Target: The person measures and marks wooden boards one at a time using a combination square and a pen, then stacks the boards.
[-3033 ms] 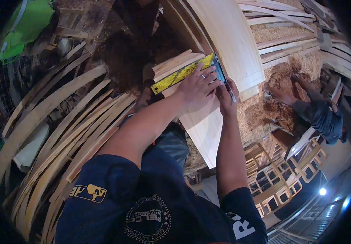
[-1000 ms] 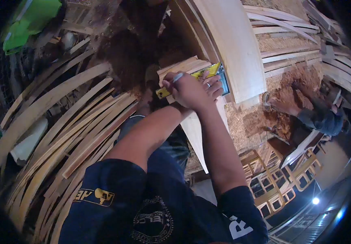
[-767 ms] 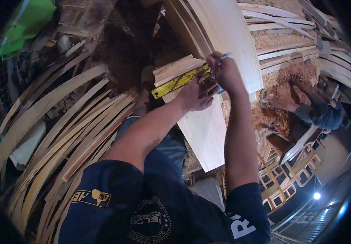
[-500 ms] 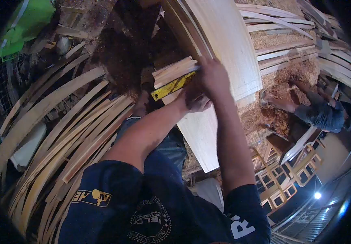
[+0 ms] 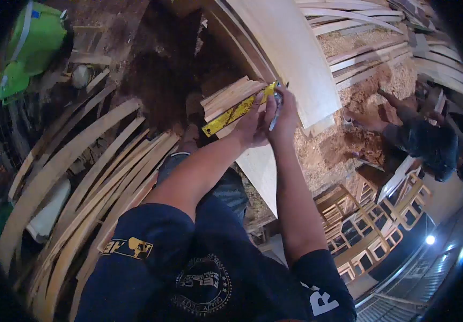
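Note:
A yellow square (image 5: 234, 114) with worn markings lies slanted across a stack of short wood pieces (image 5: 229, 96). My left hand (image 5: 252, 124) is closed around its upper right part, thumb and fingers at the blade. Right beside it, my right hand (image 5: 285, 118) is closed on a slim light-coloured pen (image 5: 274, 119), near the square's upper end. Some fingers of both hands hide one another. Below the hands, a pale tapered board (image 5: 262, 170) points down toward my body. A wide pale plank (image 5: 301, 64) stands just beyond my right hand.
Long curved wood strips (image 5: 108, 182) are piled on the left. A green object (image 5: 35, 48) is at the upper left. On the right, another person (image 5: 430, 142) is near sawdust (image 5: 360, 145), with wooden frames (image 5: 365, 220) below. More strips (image 5: 371, 59) lie at the upper right.
My right hand reached across the square, then to its upper end, and is now lower beside my left hand, with the pen pointing down. The left hand stayed at the square. The view shifted slightly.

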Demonstrator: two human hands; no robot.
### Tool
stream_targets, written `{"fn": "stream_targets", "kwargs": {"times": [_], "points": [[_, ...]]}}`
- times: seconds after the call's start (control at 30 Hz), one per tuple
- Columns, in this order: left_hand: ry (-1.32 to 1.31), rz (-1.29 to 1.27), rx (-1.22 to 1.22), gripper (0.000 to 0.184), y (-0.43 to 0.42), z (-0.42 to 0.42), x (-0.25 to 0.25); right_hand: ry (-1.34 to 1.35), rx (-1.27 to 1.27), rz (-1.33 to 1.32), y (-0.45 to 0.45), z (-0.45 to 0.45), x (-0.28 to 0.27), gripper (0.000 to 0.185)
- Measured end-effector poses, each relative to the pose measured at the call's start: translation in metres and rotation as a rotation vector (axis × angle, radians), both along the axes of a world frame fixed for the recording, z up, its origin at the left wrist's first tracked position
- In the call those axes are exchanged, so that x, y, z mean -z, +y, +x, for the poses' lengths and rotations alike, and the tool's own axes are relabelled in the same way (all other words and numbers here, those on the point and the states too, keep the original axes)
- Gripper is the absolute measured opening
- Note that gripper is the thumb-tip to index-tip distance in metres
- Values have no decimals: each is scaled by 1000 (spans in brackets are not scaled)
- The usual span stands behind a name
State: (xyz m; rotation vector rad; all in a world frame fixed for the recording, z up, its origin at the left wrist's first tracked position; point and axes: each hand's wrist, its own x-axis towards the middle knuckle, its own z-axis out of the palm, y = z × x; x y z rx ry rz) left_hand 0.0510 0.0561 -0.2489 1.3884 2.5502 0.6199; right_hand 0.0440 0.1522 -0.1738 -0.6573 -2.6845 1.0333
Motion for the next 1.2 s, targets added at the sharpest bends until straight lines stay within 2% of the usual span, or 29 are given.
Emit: {"fn": "stream_targets", "kwargs": {"times": [0.07, 0.17, 0.2, 0.27, 0.33, 0.4, 0.43, 0.53, 0.63, 0.7, 0.8, 0.83, 0.93, 1.0, 1.07, 1.1, 1.13, 1.17, 1.2], "points": [[-10, -13, 44, 59, -4, -7, -4, 53, -63, 440, 24, -5, 4, 32], [0, 101, 164, 58, -17, -16, -3, -521, 49, -80, 68, 6, 45, 33], [8, 157, 211, 57, -25, -23, -4, -445, 97, -233, 76, 14, 54, 30], [-69, 43, 114, 59, -47, -35, -23, -276, 188, -535, 86, 29, 61, 24], [-77, -74, -24, 63, -71, -52, -44, -232, 439, -616, 96, 35, 53, 24], [-315, 31, -193, 68, -92, -66, -48, -147, 705, -736, 111, 47, 61, 25], [-436, 79, -282, 70, -98, -73, -50, -247, 787, -623, 119, 50, 63, 27], [-548, 36, -355, 70, -107, -81, -55, -217, 870, -571, 132, 55, 68, 29], [-794, -142, -390, 64, -106, -86, -52, 71, 961, -721, 135, 56, 61, 32], [-672, -140, -340, 59, -108, -84, -48, 208, 1070, -803, 134, 57, 49, 42], [-601, -153, -296, 52, -107, -80, -50, 108, 833, -83, 140, 106, 73, 42], [-594, -159, -290, 49, -105, -79, -52, 88, 740, -4, 145, 133, 87, 44], [-507, -179, -296, 44, -104, -65, -51, -204, 692, 198, 118, 198, 57, 45], [-425, -152, -314, 42, -104, -57, -52, -427, 693, 468, 110, 273, 83, 49], [-381, -159, -359, 39, -104, -48, -50, -543, 1058, 215, 91, 322, 59, 53], [-380, -178, -392, 37, -102, -43, -49, -694, 1105, 199, 92, 359, 64, 52], [-381, -198, -424, 36, -102, -37, -48, -900, 1037, 231, 96, 401, 76, 52], [-358, -213, -420, 35, -106, -31, -49, -1133, 850, 324, 100, 443, 90, 52], [-332, -224, -418, 34, -110, -26, -50, -1174, 784, 335, 100, 473, 95, 52]]}}
